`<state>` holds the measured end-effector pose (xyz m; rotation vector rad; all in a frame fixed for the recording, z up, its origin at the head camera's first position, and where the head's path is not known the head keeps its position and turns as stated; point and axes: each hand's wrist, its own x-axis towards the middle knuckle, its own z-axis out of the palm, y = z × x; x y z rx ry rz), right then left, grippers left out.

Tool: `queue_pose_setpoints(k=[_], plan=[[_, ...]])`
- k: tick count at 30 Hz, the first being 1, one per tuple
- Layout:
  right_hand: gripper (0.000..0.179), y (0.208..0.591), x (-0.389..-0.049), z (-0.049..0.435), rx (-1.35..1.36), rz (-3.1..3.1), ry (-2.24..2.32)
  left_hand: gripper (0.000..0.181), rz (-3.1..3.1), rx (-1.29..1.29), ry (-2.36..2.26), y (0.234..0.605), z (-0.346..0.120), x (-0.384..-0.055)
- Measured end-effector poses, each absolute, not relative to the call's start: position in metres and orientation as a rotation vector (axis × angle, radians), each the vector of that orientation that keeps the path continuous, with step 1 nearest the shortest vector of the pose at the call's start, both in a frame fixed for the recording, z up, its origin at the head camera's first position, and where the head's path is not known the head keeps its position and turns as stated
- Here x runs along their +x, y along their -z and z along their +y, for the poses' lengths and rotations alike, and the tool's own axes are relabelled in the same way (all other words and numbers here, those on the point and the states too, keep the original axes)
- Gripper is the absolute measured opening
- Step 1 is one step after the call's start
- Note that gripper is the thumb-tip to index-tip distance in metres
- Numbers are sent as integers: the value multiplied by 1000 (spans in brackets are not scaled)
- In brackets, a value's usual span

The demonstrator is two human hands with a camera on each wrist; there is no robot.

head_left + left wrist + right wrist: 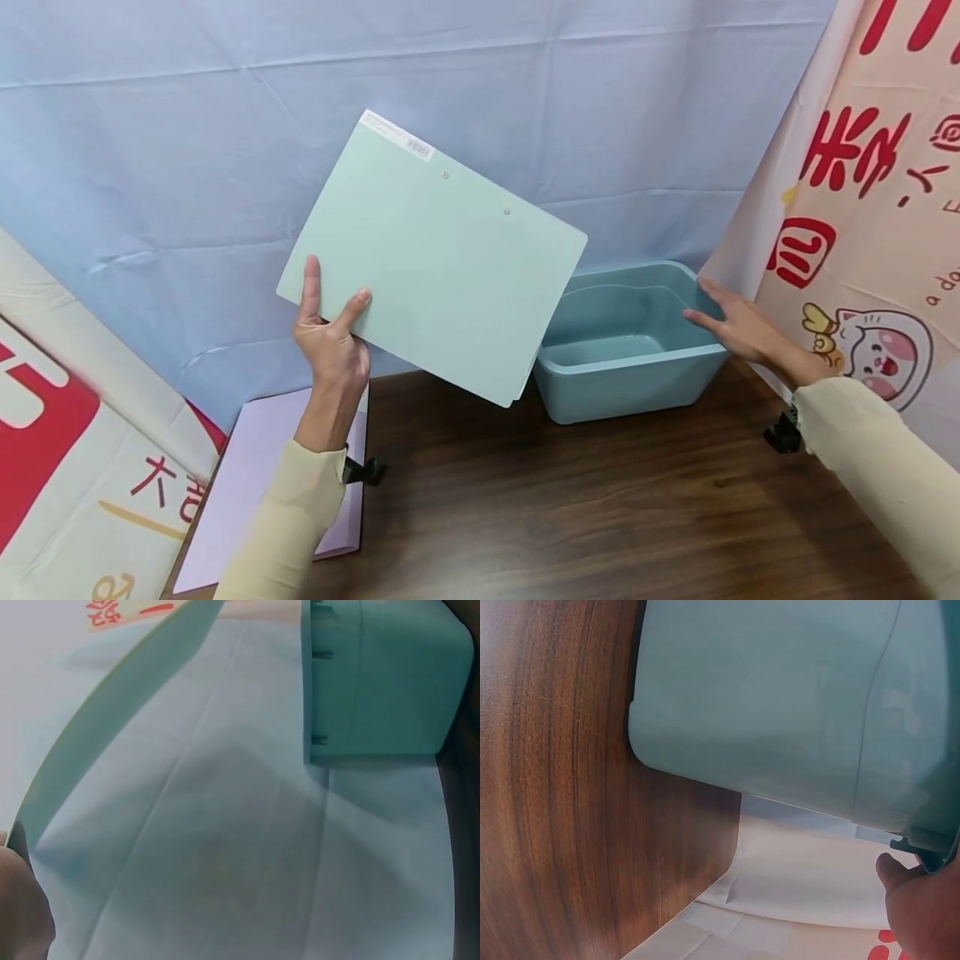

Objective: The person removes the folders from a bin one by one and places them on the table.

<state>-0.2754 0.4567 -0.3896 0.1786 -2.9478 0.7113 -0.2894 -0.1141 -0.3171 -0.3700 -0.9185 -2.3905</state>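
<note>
My left hand holds a mint-green clipboard by its lower left edge, tilted in the air above the table. Its back faces me, with two small rivets and a white barcode label near the top; the front is hidden. Thumb and index finger lie on this back face; the other fingers are behind it. To the right stands a blue-green plastic bin, whose visible floor is bare. My right hand grips its right rim, thumb over the inside. In the right wrist view a fingertip shows outside, just below the rim.
A lilac folder lies on the brown wooden table, partly under my left forearm. Pale blue cloth hangs behind the table. Printed cloths with red characters and cartoons flank it, the right one close beside the bin.
</note>
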Motion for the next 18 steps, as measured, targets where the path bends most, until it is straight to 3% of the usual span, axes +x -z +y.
queue_pose_setpoints(k=[18], plan=[[88, 388, -275, 457, 175, -2947, -721, 91, -1052, -356, 2420, 322, -161, -278]])
